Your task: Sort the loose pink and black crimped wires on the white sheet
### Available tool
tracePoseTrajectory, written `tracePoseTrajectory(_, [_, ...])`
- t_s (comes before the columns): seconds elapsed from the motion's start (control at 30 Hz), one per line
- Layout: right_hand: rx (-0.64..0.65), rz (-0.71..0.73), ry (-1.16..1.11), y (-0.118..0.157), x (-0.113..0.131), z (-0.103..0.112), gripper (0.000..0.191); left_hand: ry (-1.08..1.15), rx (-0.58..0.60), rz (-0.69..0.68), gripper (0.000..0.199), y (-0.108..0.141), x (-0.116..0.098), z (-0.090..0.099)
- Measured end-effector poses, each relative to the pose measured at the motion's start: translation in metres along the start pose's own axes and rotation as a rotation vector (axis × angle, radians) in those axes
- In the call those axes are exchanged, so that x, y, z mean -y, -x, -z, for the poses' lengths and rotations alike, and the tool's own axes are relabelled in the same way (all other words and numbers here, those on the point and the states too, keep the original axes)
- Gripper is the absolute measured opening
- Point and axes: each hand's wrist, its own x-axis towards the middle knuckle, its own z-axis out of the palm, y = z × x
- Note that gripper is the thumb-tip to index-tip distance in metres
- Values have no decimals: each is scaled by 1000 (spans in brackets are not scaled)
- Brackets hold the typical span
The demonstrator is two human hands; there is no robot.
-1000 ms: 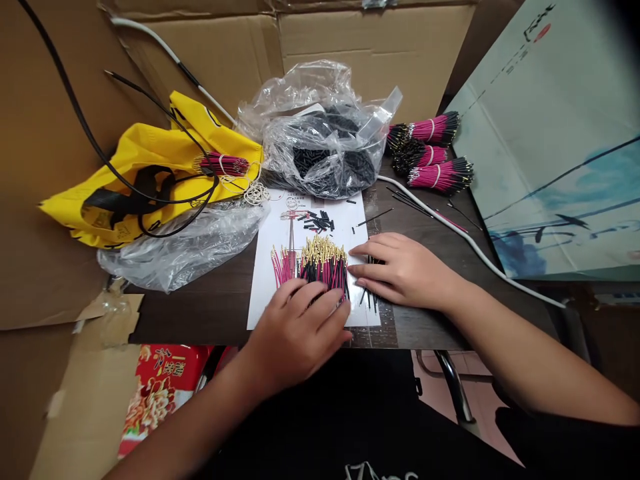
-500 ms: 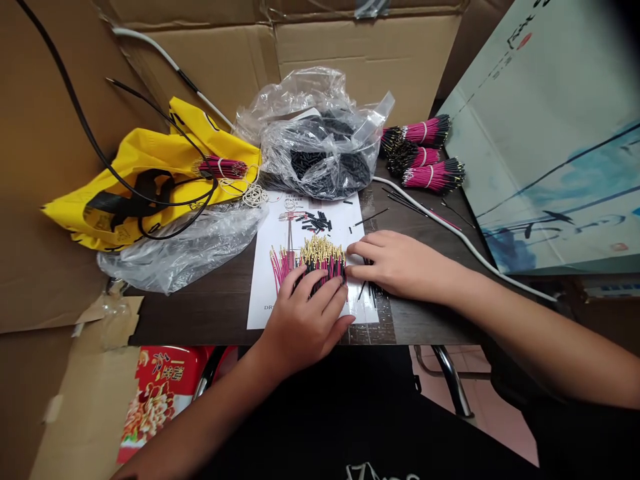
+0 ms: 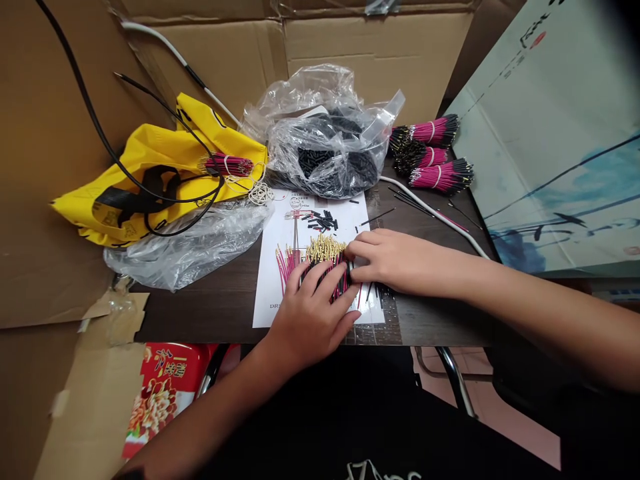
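The loosely spread left hand is resting across thin magenta-and-black, gold-tipped wires, apparently steadying them, while the right hand is touching their edge, its grip unclear.

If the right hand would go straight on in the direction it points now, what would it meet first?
Most likely the gold-tipped wires: the right hand points toward them from close beside their edge, though whether it touches them is hard to tell.
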Motion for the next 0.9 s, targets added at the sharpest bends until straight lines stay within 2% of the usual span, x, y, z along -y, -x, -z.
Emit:
tracePoseTrajectory(0.13, [-32,-8,-2,2,6,-3,18,-17,-58,-14,40,0,0,0])
tracePoseTrajectory(0.27, [-82,-54,-52,8,10,5,19,-19,-72,5,41,0,-1,-1])
tracePoseTrajectory(0.43, [-105,-144,-281,15,9,21,16,80,-16,-13,54,-3,2,3])
tracePoseTrajectory(0.5, [-159,-179,-417,15,9,22,13,177,-48,5,58,-4,5,6])
tracePoseTrajectory(0.6, [-249,-184,-571,10,14,16,11,291,-145,109,48,-6,7,11])
tracePoseTrajectory(0.7, [-325,-162,-577,2,20,7,13,219,-141,133,28,-7,7,13])
tracePoseTrajectory(0.8, [-386,-156,-574,0,21,3,13,96,-120,111,29,-4,7,15])
tracePoseTrajectory(0.9, [-470,-185,-612,2,21,6,12,75,-126,164,29,3,6,19])
